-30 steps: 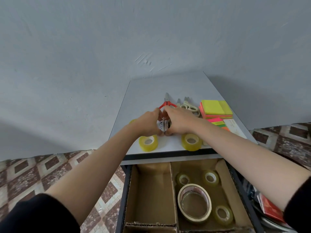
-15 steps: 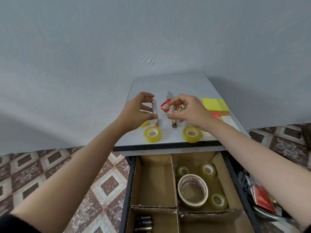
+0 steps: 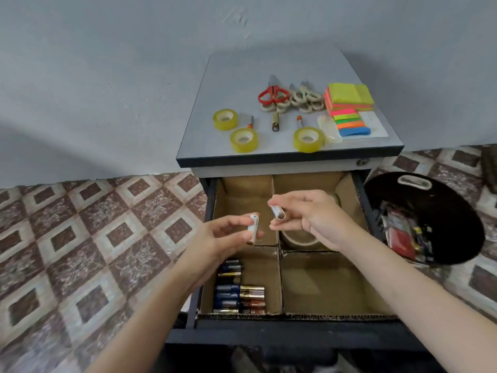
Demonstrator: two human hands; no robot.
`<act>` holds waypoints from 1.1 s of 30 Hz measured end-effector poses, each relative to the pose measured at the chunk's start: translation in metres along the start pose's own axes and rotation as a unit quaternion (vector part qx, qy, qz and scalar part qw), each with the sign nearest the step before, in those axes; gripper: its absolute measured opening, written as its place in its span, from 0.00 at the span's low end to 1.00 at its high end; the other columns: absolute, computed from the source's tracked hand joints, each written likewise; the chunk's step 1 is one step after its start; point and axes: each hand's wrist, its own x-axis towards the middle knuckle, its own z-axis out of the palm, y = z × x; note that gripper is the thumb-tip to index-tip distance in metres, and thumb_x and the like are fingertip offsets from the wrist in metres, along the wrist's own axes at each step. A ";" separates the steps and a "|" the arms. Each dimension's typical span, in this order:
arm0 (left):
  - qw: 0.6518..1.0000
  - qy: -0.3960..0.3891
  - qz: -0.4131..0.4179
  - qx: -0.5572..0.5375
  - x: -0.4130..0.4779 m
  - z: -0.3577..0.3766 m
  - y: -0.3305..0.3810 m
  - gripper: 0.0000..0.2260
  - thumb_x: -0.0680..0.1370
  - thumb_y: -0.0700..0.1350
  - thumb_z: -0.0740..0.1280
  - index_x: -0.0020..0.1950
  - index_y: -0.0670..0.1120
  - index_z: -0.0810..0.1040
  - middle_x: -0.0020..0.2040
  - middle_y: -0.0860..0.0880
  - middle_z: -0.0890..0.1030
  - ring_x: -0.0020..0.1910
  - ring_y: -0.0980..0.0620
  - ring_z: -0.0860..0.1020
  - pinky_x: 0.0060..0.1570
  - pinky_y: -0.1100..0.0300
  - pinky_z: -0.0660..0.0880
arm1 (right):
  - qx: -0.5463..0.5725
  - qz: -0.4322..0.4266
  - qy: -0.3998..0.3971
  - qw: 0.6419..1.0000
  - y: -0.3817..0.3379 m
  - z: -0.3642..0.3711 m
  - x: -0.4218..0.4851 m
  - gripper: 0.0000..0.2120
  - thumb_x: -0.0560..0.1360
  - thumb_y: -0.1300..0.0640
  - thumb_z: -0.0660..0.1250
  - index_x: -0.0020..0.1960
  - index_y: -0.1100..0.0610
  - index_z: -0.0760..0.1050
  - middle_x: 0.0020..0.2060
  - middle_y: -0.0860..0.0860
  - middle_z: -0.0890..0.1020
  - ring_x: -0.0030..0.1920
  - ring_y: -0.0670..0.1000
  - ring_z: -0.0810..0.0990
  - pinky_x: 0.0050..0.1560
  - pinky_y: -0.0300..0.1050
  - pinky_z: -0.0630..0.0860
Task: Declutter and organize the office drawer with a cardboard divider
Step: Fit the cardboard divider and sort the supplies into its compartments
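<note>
While aloft, left battery near-upright.

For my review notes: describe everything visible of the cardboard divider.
The cardboard divider is brown corrugated board with rough-cut edges, sitting inside the open drawer. A long wall and a cross wall split it into four compartments. Batteries lie side by side in the near-left one; a tape roll sits in the far-right one. Above it, the left hand pinches a white battery, the right hand another battery.
</note>
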 end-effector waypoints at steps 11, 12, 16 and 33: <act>0.947 -0.084 -0.082 0.299 0.016 -0.019 -0.033 0.15 0.69 0.34 0.73 0.52 0.48 0.80 0.49 0.45 0.81 0.46 0.47 0.82 0.49 0.57 0.80 | -0.124 0.049 0.009 0.991 0.037 0.001 0.015 0.17 0.70 0.72 0.69 0.57 0.60 0.76 0.48 0.56 0.80 0.37 0.52 0.84 0.39 0.43 0.82; 0.937 -0.090 -0.088 0.325 0.018 -0.020 -0.035 0.15 0.69 0.34 0.73 0.53 0.47 0.80 0.48 0.45 0.80 0.46 0.48 0.82 0.49 0.59 0.79 | -0.128 0.058 0.006 0.990 0.040 0.000 0.017 0.17 0.70 0.72 0.69 0.57 0.59 0.76 0.47 0.57 0.80 0.38 0.53 0.84 0.39 0.43 0.82; 0.896 -0.106 -0.120 0.413 0.022 -0.023 -0.049 0.15 0.71 0.36 0.73 0.55 0.48 0.79 0.49 0.50 0.80 0.48 0.55 0.80 0.52 0.61 0.78 | -0.133 0.072 -0.010 0.988 0.050 -0.004 0.023 0.16 0.71 0.72 0.68 0.51 0.55 0.77 0.42 0.55 0.80 0.38 0.54 0.84 0.42 0.47 0.83; 0.820 -0.116 -0.046 0.558 0.040 -0.010 -0.080 0.13 0.70 0.38 0.73 0.55 0.44 0.82 0.49 0.47 0.83 0.46 0.53 0.80 0.50 0.61 0.76 | -0.116 0.074 -0.033 0.990 0.053 -0.004 0.025 0.15 0.71 0.72 0.67 0.50 0.54 0.77 0.41 0.54 0.77 0.33 0.50 0.82 0.37 0.49 0.83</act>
